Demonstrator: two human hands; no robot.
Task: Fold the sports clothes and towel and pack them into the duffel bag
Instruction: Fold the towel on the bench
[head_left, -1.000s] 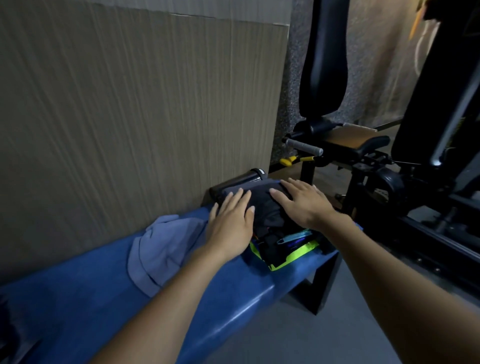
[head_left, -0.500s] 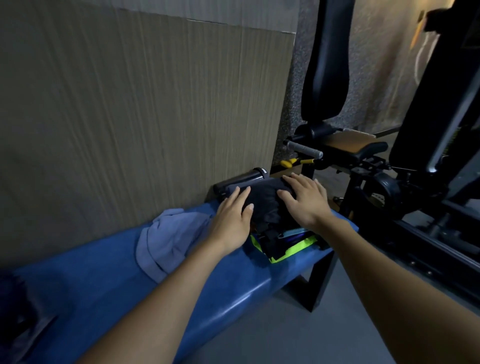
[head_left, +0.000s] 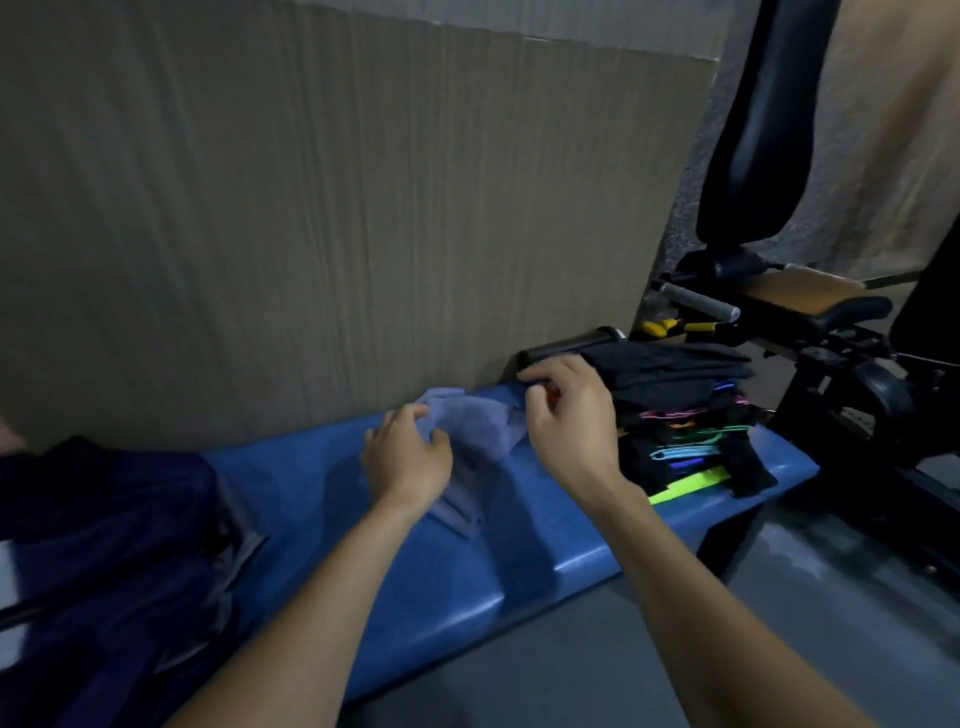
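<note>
The left hand (head_left: 408, 457) was down on the blue-grey towel (head_left: 470, 441), fingers curled and pinching a bunch of the cloth near its far left corner. The right hand (head_left: 569, 415) hovered just beside it, fingers bent over the towel's right edge; whether it actually gripped the cloth, I could not tell, the frame was blurred there. The towel lay crumpled on the blue padded surface (head_left: 524, 551), between the two hands, close to the ribbed wall panel (head_left: 332, 223).

Just right of the right hand sat the stack of folded sports clothes (head_left: 685, 410), dark on top with pink, green, blue and neon-yellow edges showing down its side, resting at the surface's right end. A black cylinder (head_left: 571, 345) lay behind the stack, against the wall. At the left end of the surface was the dark navy duffel bag (head_left: 104, 561), well apart from the towel. Beyond the surface's right end stood black gym equipment (head_left: 769, 130) with a padded backrest and a grey handle.
</note>
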